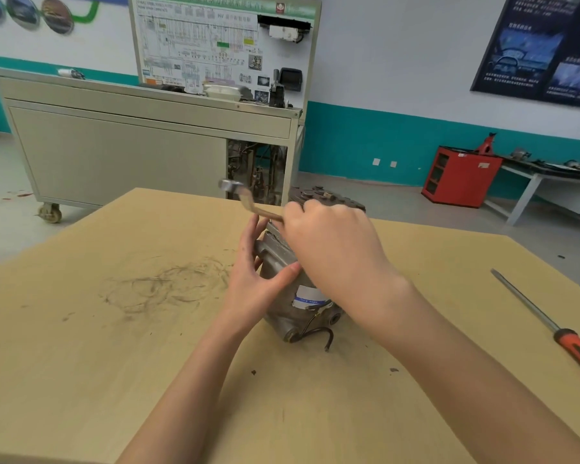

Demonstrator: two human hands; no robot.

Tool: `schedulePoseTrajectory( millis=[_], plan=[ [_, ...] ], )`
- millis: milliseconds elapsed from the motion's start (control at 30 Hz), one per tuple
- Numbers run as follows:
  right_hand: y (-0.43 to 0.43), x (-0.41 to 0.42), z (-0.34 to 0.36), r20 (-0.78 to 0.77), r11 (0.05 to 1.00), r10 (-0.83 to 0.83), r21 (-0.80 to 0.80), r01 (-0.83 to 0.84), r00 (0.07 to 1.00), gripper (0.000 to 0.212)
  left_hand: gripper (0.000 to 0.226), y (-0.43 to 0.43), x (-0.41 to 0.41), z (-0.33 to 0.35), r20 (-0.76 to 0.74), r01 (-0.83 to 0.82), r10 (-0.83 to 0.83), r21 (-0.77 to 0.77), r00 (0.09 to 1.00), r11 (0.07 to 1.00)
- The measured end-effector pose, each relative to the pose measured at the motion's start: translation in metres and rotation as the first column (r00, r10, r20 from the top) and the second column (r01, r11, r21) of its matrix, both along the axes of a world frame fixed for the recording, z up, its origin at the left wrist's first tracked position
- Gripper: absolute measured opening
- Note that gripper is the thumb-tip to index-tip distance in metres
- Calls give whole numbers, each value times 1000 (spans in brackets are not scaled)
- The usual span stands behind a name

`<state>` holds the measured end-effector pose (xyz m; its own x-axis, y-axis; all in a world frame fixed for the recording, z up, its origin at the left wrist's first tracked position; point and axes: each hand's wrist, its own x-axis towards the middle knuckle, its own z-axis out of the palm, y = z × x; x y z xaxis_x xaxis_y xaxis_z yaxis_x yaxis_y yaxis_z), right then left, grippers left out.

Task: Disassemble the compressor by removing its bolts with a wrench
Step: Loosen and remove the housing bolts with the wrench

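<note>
Looking down on a table (81, 363) of pale wood-grain laminate, flat and matt, showing dark circular scuffs left of centre and a few dark crumbs.

Noting the compressor (283, 318) lying on it just right of centre, long axis running away from the viewer and leaning slightly left. Showing at the near end round ports and a black wire loop; housing of dull grey cast metal, lumpy and ribbed, carrying a white and blue label (310, 296) on top.

Steadying the housing with the left hand (255, 283), thumb lying across the top, fingers pressing against the left flank.

Clenching the right hand (329, 242) round the wrench (245, 199) above the far end of the compressor. Showing the bare-metal handle, cranked, projecting up and left out of the fist, its head blurring. Hiding any contact with a bolt behind the fist.

Noting a screwdriver (549, 326) lying well apart at the right table edge, red and black grip nearest.

Seeing beyond a grey wheeled cabinet (114, 152) backing a wiring diagram board (221, 45), a red tool chest (459, 175), and a white wall banded in teal.
</note>
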<state>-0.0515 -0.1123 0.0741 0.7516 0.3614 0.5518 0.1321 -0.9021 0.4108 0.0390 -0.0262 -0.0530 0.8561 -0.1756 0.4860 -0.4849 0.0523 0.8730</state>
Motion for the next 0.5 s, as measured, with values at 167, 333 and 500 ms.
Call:
schedulePoseTrajectory(
  millis=[167,333,500],
  plan=[
    [15,2,-5,-47,999,-43,-25,42,998,20,82,-2,-2,4,24,-49,48,12,999,999],
    [1,-4,-23,218,993,57,88,-78,974,2,90,-2,-2,4,15,-8,7,11,1000,1000],
    [-69,-8,-56,312,640,477,517,-568,821,18,95,1,-3,1,-15,16,-17,-12,1000,1000]
  ],
)
